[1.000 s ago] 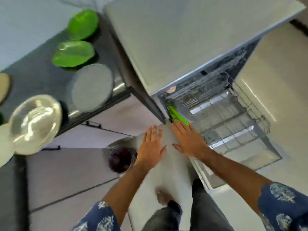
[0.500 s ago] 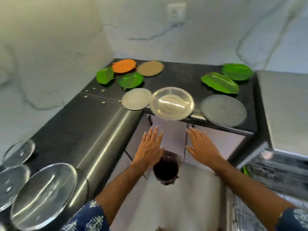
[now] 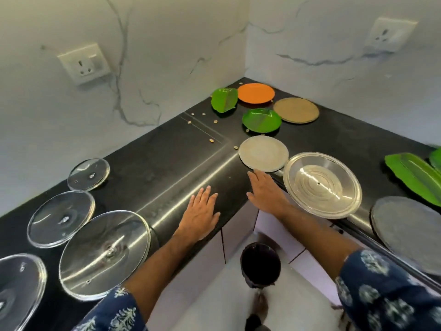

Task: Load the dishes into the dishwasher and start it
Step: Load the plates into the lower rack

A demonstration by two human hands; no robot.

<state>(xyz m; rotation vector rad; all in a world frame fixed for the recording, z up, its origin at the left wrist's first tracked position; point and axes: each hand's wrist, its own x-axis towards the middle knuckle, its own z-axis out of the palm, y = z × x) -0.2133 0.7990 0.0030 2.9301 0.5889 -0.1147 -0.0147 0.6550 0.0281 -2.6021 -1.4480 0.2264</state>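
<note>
head view | one camera, worn on the person's head | looks forward and down from above into the corner of the black counter point(image 3: 167, 158) | close, counter's near edge right below

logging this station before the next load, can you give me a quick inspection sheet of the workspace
surface: black L-shaped counter, crumbs scattered near the corner
job's things: orange plate, two round green plates, tan plate, grey plate, steel bowl, four glass lids on the left run
clutter: dark bin on the floor
grips: left hand and right hand both open, holding nothing
cables: nothing seen
surroundings: marbled walls, two wall sockets
</note>
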